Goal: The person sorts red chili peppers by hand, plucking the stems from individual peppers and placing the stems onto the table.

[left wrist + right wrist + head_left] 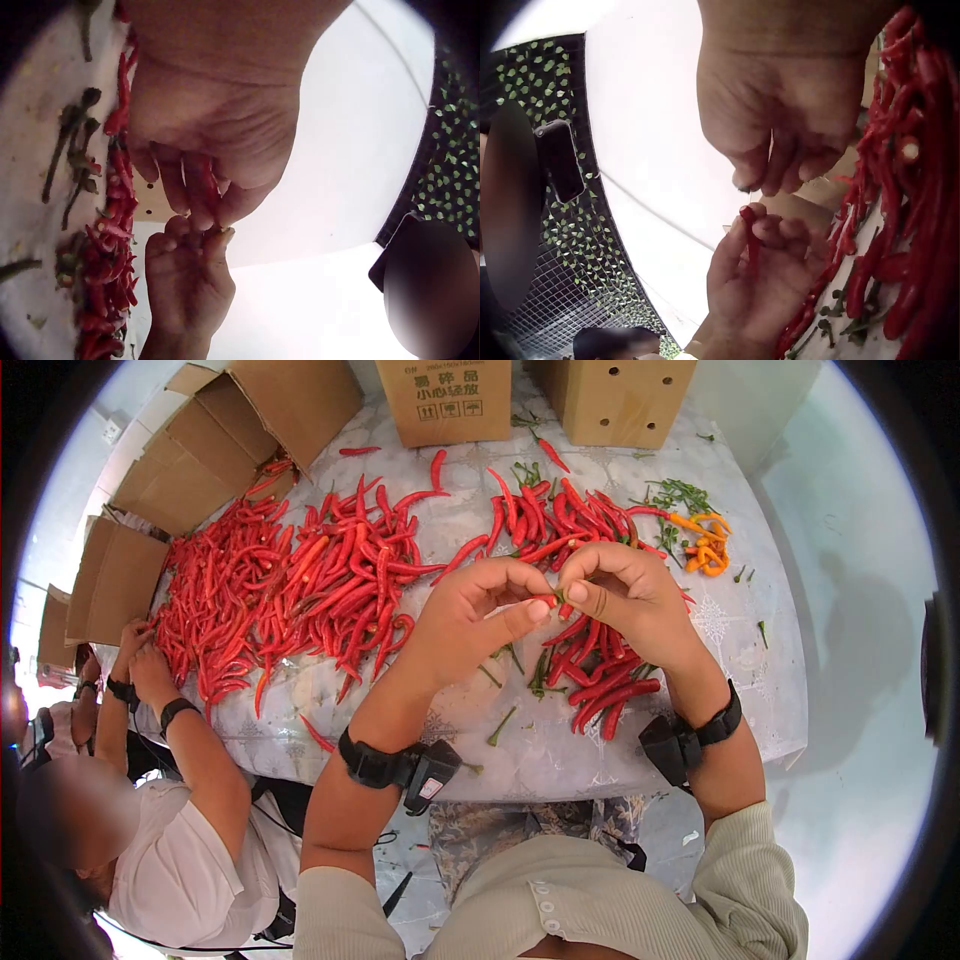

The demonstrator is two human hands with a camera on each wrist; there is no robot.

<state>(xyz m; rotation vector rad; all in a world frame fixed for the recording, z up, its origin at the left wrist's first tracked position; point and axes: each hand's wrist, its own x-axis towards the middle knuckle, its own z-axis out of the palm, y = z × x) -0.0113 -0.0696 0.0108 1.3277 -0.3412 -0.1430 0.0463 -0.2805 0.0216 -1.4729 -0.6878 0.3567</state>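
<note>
My left hand pinches a red chili between thumb and fingers, above the table's near middle. Thumb to fingers, my right hand meets it from the right and pinches a small green stem. In the right wrist view the chili lies along the fingers of the left hand, its end pointing at the right hand, with a small gap between the two hands. The left wrist view shows the chili partly hidden by the left hand.
A big heap of red chilies covers the table's left; a smaller pile lies below my hands. Orange chilies and loose green stems are at right. Cardboard boxes stand behind. Another person works at the left.
</note>
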